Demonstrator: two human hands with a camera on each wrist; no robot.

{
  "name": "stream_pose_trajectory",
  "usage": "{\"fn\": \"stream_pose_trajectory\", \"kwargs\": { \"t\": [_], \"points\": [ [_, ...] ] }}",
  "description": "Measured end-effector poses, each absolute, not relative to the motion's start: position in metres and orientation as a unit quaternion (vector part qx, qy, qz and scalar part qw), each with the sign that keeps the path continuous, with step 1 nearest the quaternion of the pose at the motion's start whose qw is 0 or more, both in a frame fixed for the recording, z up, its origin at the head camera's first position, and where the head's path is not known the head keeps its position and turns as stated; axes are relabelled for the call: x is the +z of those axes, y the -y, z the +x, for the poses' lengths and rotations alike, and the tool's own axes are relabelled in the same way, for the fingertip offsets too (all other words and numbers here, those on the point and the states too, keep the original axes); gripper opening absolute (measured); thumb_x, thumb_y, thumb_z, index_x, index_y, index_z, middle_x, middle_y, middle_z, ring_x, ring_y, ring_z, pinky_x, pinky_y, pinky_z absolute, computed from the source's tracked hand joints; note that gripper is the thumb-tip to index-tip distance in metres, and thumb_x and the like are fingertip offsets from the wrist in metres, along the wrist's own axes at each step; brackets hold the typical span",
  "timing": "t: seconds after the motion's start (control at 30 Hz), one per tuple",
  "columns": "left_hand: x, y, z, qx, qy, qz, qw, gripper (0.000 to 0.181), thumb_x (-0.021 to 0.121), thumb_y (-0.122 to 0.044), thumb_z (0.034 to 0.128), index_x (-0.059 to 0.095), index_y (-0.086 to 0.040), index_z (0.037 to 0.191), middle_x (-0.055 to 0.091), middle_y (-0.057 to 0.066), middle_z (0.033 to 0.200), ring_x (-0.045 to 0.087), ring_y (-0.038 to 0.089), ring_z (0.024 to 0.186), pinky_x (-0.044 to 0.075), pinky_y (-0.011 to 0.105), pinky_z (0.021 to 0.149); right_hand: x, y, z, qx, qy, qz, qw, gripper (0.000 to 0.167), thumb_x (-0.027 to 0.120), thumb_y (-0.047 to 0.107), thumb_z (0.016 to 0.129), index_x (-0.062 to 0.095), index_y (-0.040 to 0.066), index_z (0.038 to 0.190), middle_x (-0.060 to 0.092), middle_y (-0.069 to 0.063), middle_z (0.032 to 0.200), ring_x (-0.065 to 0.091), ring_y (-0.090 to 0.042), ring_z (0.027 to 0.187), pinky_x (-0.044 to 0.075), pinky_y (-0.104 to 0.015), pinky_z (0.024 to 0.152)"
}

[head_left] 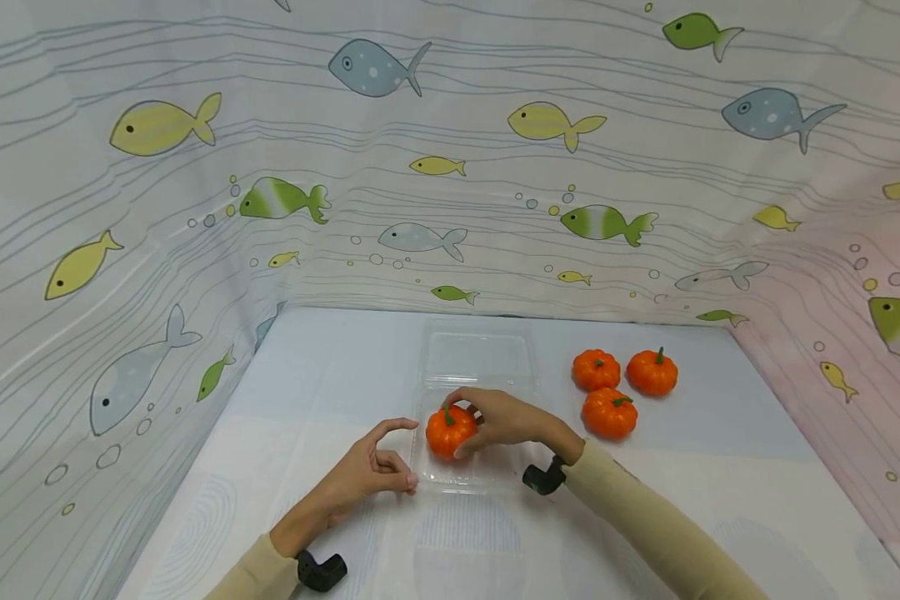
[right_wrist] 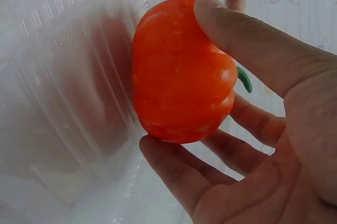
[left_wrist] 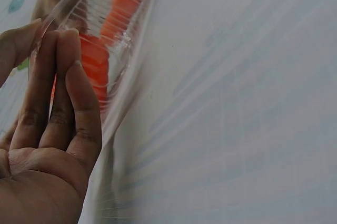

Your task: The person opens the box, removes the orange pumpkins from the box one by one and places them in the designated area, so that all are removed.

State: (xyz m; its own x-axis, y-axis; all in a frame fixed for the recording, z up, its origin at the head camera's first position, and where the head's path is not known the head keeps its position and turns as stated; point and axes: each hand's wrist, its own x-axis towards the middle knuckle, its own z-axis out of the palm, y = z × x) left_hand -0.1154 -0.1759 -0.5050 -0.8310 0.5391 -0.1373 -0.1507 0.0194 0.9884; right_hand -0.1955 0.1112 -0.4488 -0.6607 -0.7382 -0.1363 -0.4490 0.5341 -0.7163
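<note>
My right hand (head_left: 506, 419) grips a small orange pumpkin (head_left: 450, 433) with a green stem, thumb on one side and fingers on the other. It holds the pumpkin inside or just above the left part of a clear plastic clamshell box (head_left: 495, 481); the exact height is hard to tell. In the right wrist view the pumpkin (right_wrist: 181, 71) lies against the box's ribbed wall (right_wrist: 100, 76). At the box's left edge, my left hand (head_left: 367, 471) holds the rim between thumb and fingers, as the left wrist view shows at the box's rim (left_wrist: 66, 2).
Several more orange objects are a cluster of pumpkins (head_left: 611, 414) right of the box on the white patterned table (head_left: 307, 367). The box's clear lid (head_left: 480, 357) lies folded back behind it. Fish-printed cloth walls (head_left: 480, 183) enclose the table's back and sides.
</note>
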Motion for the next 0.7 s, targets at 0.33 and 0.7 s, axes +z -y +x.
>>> {"fn": "stream_pose_trajectory", "kwargs": {
  "t": [0.33,0.7],
  "points": [
    [-0.504,0.176,-0.114,0.681,-0.672,0.146,0.251,0.085,0.081,-0.010,0.0899,0.030,-0.015,0.158,0.074,0.014,0.091,0.073,0.033,0.089,0.057,0.042,0.086,-0.457,-0.112,-0.204,-0.356,-0.839,-0.347,0.220,0.064,0.090,0.025,0.082,0.056,0.022,0.136,0.059,0.002,0.137,0.059,-0.024,0.121,0.051,-0.042,0.102],
    [-0.504,0.176,-0.116,0.680,-0.674,0.145,0.249,0.087,0.081,-0.009,0.0891,0.030,-0.015,0.159,0.074,0.015,0.091,0.073,0.034,0.089,0.057,0.042,0.085,-0.457,-0.114,-0.205,-0.347,-0.838,-0.378,0.185,0.066,0.091,0.025,0.080,0.059,0.019,0.138,0.061,0.009,0.135,0.058,-0.015,0.116,0.050,-0.036,0.102]
  ]
}}
